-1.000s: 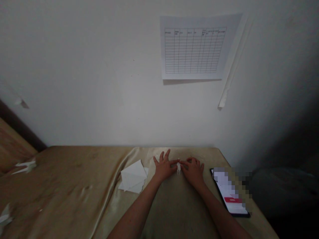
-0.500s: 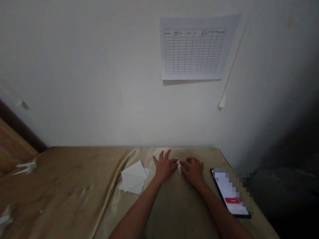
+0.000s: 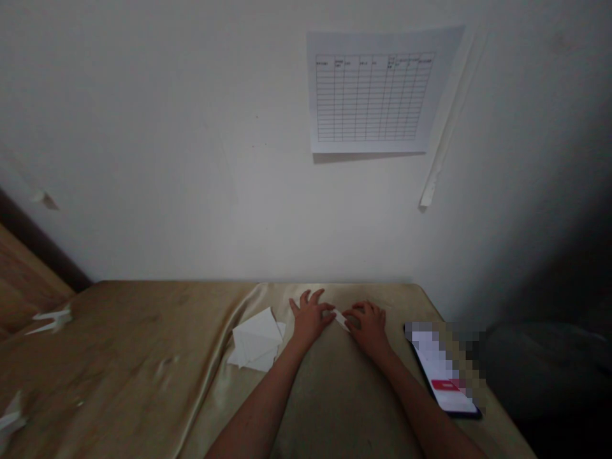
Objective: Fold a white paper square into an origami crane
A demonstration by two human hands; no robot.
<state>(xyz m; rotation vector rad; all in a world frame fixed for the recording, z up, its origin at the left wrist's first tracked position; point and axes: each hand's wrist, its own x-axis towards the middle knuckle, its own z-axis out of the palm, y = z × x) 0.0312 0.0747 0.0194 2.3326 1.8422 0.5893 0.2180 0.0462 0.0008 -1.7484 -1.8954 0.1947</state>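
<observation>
A small, narrow piece of folded white paper (image 3: 340, 319) lies slantwise between my two hands, low over the cloth. My left hand (image 3: 310, 317) has its thumb and index finger at the paper's left end, while its other fingers spread toward the wall. At the right end, my right hand (image 3: 369, 326) pinches the paper with thumb and index finger, the remaining fingers curled. The fingertips partly cover the paper, so its folds are not clear. Left of my left hand rests a loose stack of white paper sheets (image 3: 257, 338).
A satiny tan cloth (image 3: 157, 338) with a raised crease covers the table against the wall. A phone (image 3: 444, 376) lies at the right edge. Folded white paper shapes (image 3: 53, 319) sit far left. A printed table sheet (image 3: 373, 95) hangs on the wall.
My left hand has shifted slightly left. The folded paper has turned from nearly upright in view to a flatter slant, and the gap between the hands is a little wider.
</observation>
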